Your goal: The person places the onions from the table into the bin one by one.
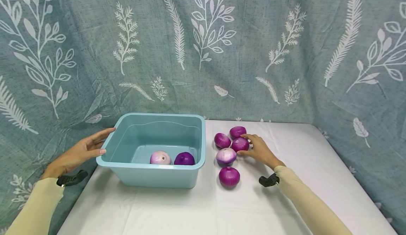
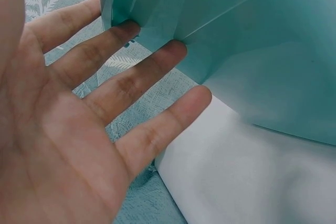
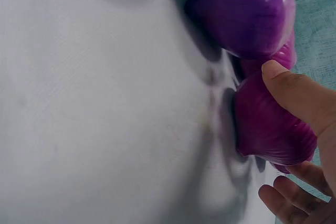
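My right hand point(image 1: 258, 152) reaches in from the right and holds a purple-red onion point(image 1: 240, 144) between thumb and fingers, down among several onions on the table. In the right wrist view the thumb lies on one side of that onion point(image 3: 275, 121), the fingertips by the other. A paler onion point(image 1: 226, 156) sits against its near side. My left hand point(image 1: 77, 154) is at the left end of a light-blue plastic tub point(image 1: 155, 176), its fairly straight, spread fingers point(image 2: 131, 85) against the outer wall. In the tub lie a whitish onion point(image 1: 160, 158) and a dark purple onion point(image 1: 184, 159).
Two more purple onions, a left one point(image 1: 222, 140) and a far one point(image 1: 238, 132), lie beside the held one. Another onion point(image 1: 229, 177) is nearer the front. A white cloth point(image 1: 177, 210) covers the table, with a patterned blue-green curtain point(image 1: 222, 51) behind and at both sides.
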`<state>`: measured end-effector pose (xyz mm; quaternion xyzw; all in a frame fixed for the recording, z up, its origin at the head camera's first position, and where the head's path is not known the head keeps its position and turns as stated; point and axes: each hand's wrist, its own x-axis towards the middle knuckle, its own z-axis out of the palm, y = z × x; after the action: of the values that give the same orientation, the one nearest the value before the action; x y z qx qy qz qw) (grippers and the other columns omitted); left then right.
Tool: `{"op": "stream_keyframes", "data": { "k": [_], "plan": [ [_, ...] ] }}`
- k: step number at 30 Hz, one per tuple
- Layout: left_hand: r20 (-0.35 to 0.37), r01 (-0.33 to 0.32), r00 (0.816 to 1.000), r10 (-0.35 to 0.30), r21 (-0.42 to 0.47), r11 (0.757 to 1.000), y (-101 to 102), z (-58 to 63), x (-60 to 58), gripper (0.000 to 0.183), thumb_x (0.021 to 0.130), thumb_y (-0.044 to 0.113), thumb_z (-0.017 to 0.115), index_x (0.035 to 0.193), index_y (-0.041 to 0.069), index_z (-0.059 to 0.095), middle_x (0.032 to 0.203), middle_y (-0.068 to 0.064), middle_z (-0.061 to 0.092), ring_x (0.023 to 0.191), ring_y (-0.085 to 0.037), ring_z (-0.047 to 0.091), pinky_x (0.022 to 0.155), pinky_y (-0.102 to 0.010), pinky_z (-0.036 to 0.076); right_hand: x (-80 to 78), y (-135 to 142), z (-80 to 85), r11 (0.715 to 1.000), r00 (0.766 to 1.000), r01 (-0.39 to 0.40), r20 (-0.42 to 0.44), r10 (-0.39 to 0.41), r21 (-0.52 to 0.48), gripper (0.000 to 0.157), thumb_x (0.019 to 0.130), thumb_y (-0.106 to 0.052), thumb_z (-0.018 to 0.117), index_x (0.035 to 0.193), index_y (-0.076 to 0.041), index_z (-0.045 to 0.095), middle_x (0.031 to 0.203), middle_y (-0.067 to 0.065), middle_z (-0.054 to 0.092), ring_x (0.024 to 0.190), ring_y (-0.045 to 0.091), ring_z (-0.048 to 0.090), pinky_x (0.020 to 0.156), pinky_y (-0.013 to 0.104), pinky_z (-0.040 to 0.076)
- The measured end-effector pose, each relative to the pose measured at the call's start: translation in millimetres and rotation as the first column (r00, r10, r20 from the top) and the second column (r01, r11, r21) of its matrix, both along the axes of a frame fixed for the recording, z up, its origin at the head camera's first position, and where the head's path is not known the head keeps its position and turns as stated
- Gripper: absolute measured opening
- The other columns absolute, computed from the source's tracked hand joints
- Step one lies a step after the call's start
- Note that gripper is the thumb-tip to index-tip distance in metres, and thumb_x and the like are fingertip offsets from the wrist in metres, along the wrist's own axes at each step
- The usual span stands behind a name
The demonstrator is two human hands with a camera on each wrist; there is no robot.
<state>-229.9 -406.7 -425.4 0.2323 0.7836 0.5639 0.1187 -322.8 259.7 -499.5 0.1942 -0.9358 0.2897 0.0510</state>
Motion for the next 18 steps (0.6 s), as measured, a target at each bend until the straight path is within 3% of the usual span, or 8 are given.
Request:
{"op": "stream_keyframes", "data": {
  "k": [18],
  "plan": [
    [-0.013,0.019,1.000,-0.019,0.006,1.000,0.6,0.3,0.3,0.072,0.107,-0.003,0.048,0.167,0.017,0.015,0.172,-0.002,0.014,0.141,0.005,0.039,0.103,-0.020,0.047,-3.0,0.4,-9.7,0.998,1.000,0.020,0.003,-0.020,-0.055,0.084,0.080,-0.037,0.091,0.146,0.000,0.052,0.133,0.023,0.061,0.108,0.034,0.065,0.093,0.049,0.056]
  ]
}}
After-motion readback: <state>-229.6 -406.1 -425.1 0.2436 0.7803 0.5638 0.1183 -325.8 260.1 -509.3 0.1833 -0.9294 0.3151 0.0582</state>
